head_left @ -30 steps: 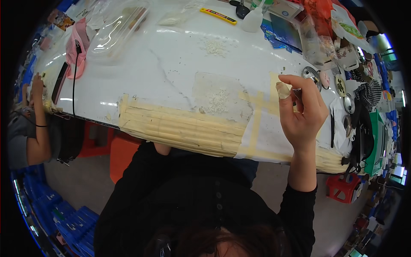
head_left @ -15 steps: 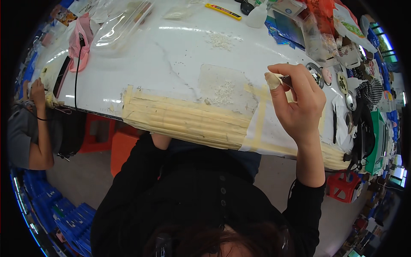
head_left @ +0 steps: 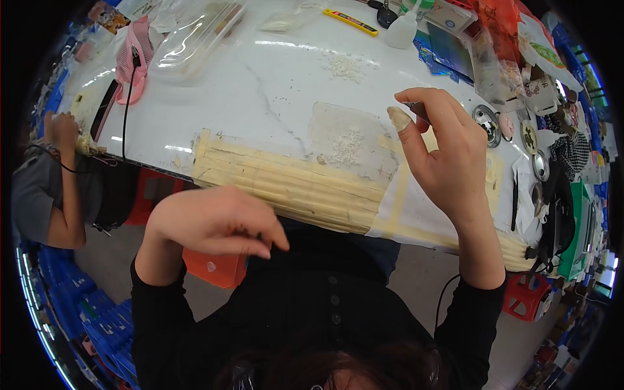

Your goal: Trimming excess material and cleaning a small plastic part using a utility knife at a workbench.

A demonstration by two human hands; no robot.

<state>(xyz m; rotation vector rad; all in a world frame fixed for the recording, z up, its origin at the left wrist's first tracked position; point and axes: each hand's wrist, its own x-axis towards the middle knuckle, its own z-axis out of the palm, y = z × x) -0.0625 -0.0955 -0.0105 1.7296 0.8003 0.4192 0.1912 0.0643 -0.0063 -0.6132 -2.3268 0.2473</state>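
Observation:
My right hand [head_left: 445, 146] is raised over the right part of the white table, its fingers curled round a small dark metal tool with a pointed tip [head_left: 418, 110]. A pale covering [head_left: 398, 118] wraps the thumb tip. Most of the tool is hidden in the hand, so its exact kind cannot be made out. Slightly blurred, my left hand [head_left: 214, 221] hovers in front of the taped table edge [head_left: 292, 192], its thumb and fingers apart with nothing visible in them. Between the hands, tiny white pieces [head_left: 348, 146] lie on a clear sheet [head_left: 325, 120].
A second pile of white bits [head_left: 343, 66] lies farther back, near a yellow cutter knife [head_left: 351, 22] and a white squeeze bottle [head_left: 402, 32]. Round tins [head_left: 486, 123] crowd the right side. A pink mesh pouch [head_left: 134, 55] and clear plastic box [head_left: 195, 42] are left. Another person's hand [head_left: 63, 133] works far left.
My left hand has come up from below the table edge into view. My right hand keeps hold of the small tool and has shifted only slightly. The view has moved a little.

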